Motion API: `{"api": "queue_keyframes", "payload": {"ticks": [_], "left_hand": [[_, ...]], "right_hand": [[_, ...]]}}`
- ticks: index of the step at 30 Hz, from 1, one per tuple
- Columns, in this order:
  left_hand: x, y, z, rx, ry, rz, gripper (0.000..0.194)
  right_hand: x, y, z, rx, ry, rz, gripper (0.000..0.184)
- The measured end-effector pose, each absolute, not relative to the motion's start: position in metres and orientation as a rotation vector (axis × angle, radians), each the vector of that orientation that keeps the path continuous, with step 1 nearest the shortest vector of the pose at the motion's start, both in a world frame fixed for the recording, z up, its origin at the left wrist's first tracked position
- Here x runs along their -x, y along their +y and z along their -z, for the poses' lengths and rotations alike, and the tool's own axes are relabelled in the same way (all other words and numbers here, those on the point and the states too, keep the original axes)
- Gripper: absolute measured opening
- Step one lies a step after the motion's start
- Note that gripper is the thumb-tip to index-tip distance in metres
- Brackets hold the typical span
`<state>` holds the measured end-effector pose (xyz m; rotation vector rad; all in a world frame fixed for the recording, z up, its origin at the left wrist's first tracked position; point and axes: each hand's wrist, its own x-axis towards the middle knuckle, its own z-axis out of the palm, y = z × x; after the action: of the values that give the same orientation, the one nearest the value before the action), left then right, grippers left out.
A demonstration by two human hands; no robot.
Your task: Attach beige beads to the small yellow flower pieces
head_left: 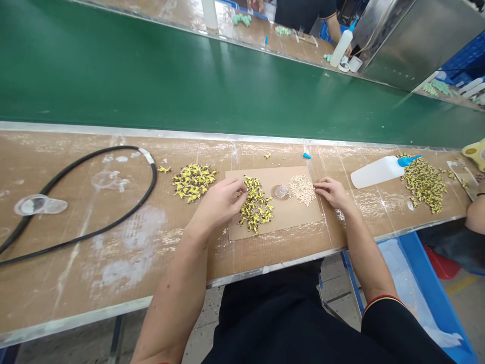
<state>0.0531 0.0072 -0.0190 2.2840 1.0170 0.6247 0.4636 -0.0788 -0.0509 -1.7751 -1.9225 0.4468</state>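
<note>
Right in the middle, the yellow-and-black parts (254, 206) sit heaped on a cardboard sheet (291, 218), and the left hand (222, 202) is right at that heap, fingers curled and bunched narrow at its upper edge; whether they're pinching a piece, I can't tell from here. Over to the right of the sheet, the right hand (331, 194) lies low with its fingers (320, 187) stretched out close together, holding nothing, tips at the edge of a patch of beige beads (302, 190). Between the heap and the beads sits a small clear cup (281, 191). Left of the sheet, another yellow pile (194, 182); to the right, a bigger one (424, 183) beside a white glue bottle (377, 172) lying on its side with a blue nozzle. Far left on the bench (91, 273), a black cable (155, 177) loops around, and a green belt (151, 76) runs along the top of the frame.
</note>
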Motion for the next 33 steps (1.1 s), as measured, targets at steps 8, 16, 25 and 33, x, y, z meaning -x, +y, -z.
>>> {"api": "queue_keyframes", "payload": {"ticks": [8,16,25,33], "left_hand": [[-0.053,0.008,0.019,-2.281,1.017,-0.606,0.018],[-0.053,0.009,0.022,-2.281,1.011,-0.622,0.018],[-0.053,0.007,0.017,-2.278,1.01,-0.599,0.016],[-0.052,0.008,0.018,-2.296,1.003,-0.634,0.017]], "right_hand": [[-0.467,-0.073,0.055,1.754,-2.03,-0.391,0.023],[-0.456,-0.081,0.056,1.815,-2.092,-0.283,0.023],[-0.442,-0.074,0.037,1.831,-2.088,-0.263,0.021],[-0.428,-0.057,0.035,1.777,-2.162,-0.322,0.019]]}}
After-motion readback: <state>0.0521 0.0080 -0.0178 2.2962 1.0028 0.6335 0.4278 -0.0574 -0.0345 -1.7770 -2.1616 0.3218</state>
